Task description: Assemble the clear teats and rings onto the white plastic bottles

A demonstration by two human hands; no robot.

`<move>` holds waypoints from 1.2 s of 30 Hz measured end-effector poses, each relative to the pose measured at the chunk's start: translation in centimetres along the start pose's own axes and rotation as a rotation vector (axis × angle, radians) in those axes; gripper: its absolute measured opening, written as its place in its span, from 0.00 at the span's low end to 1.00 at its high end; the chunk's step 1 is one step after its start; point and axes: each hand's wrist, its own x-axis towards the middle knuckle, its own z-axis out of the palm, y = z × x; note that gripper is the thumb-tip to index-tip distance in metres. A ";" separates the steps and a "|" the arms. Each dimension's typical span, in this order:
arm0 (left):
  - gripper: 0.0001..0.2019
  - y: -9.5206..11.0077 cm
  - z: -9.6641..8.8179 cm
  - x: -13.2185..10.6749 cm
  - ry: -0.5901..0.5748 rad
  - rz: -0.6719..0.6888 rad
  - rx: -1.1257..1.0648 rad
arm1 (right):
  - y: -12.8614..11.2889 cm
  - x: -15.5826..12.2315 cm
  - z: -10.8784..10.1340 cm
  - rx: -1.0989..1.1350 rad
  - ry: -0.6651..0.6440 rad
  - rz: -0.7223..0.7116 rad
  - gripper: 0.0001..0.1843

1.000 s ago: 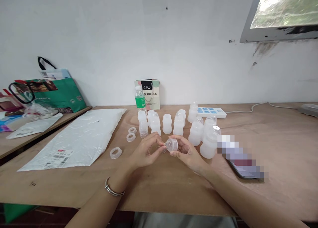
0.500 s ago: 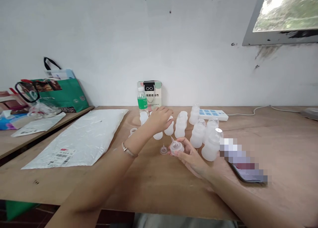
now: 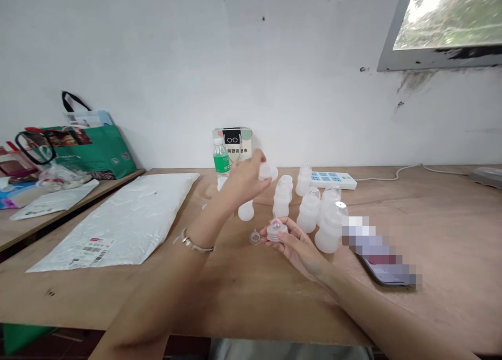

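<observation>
My left hand is raised above the wooden table, closed round a small translucent white bottle lifted off the surface. My right hand rests low near the table's middle and pinches a clear cap with a nipple. A loose clear nipple piece lies on the table just left of that hand. Several more translucent bottles stand in a cluster behind and to the right of my hands.
A phone lies at the right. A white power strip with its cord, a green-labelled water bottle and a small carton sit by the wall. A large white plastic mailer lies left, bags beyond.
My left hand let go of the cap assembly, reached back to the bottle cluster and lifted one bottle off the table. My right hand kept the cap; a nipple piece now lies on the table.
</observation>
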 end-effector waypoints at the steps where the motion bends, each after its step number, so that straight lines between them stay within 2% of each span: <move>1: 0.16 0.0 -0.9 -0.8 0.121 0.026 -0.203 | 0.0 0.0 0.0 0.002 -0.004 -0.001 0.11; 4: 0.15 0.0 -1.9 -3.4 0.509 0.016 -0.711 | 0.1 0.0 0.1 -0.003 0.001 0.014 0.12; 6: 0.15 0.0 -1.4 -5.2 0.619 -0.105 -0.996 | 0.2 0.0 0.2 -0.004 0.018 0.031 0.13; 7: 0.15 0.0 -0.9 -5.9 0.604 -0.184 -1.117 | 0.2 0.1 0.2 0.001 0.033 0.038 0.13; 9: 0.17 -0.1 0.2 -7.1 0.469 -0.358 -1.280 | 0.4 0.3 0.1 0.023 0.080 0.052 0.13; 12: 0.24 -0.7 1.4 -8.3 0.091 -0.554 -1.354 | 0.6 0.6 -0.1 0.052 0.160 0.063 0.14; 15: 0.28 -1.5 2.0 -8.9 -0.334 -0.586 -1.322 | 0.7 0.9 -0.3 0.049 0.195 0.044 0.16; 17: 0.26 -1.8 2.4 -9.3 -0.506 -0.559 -1.271 | 0.8 0.9 -0.3 0.049 0.177 0.021 0.18; 18: 0.25 -1.8 2.7 -9.4 -0.543 -0.550 -1.247 | 0.9 0.9 -0.3 0.049 0.158 0.012 0.18; 21: 0.24 -1.5 3.7 -9.9 -0.546 -0.557 -1.204 | 1.2 0.8 -0.4 0.025 0.128 -0.012 0.17; 25: 0.30 -0.9 4.6 -10.3 -0.495 -0.580 -1.224 | 1.5 0.6 -0.4 -0.059 0.151 -0.054 0.16; 28: 0.34 -1.0 4.8 -10.5 -0.451 -0.594 -1.279 | 1.3 0.5 -0.4 -0.088 0.139 -0.068 0.18; 33: 0.33 -0.9 4.9 -10.6 -0.458 -0.566 -1.359 | 1.0 0.6 -0.8 -0.129 0.074 -0.082 0.17; 36: 0.32 -0.3 5.1 -10.6 -0.388 -0.541 -1.299 | 1.2 0.7 -1.0 -0.185 0.115 -0.110 0.16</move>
